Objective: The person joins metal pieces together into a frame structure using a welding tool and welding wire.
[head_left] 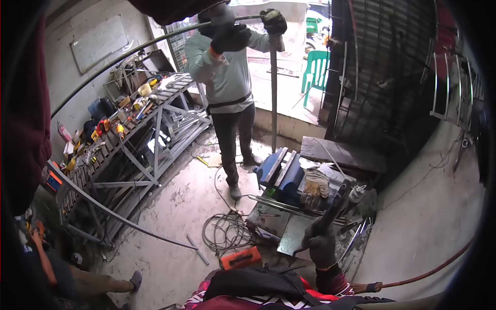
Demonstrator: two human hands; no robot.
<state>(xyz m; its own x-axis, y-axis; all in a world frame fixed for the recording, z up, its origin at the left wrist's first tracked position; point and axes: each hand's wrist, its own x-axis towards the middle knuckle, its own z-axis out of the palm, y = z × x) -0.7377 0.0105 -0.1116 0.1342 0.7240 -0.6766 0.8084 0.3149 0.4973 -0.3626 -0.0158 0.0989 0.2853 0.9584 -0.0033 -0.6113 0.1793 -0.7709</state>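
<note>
My right hand [321,245], in a dark glove, is closed around a thick, dark bar-like tool [337,204]. The tool points up and away over the cluttered low worktable [274,219]; its exact kind does not show. A flat metal plate [293,235] lies just left of this hand. My left hand is out of sight; a maroon sleeve [26,103] fills the left edge. A long bent metal bar [111,214] curves around the left side. Its upper end is near the gloved hands of a person [222,77] at an upright post [274,93].
A blue vise-like machine [281,173] stands on the worktable. Coiled cable [227,232] and an orange-red box [241,258] lie on the floor. A steel-framed bench [150,129] covered with tools runs along the left wall. Another person's leg [98,281] reaches in at lower left.
</note>
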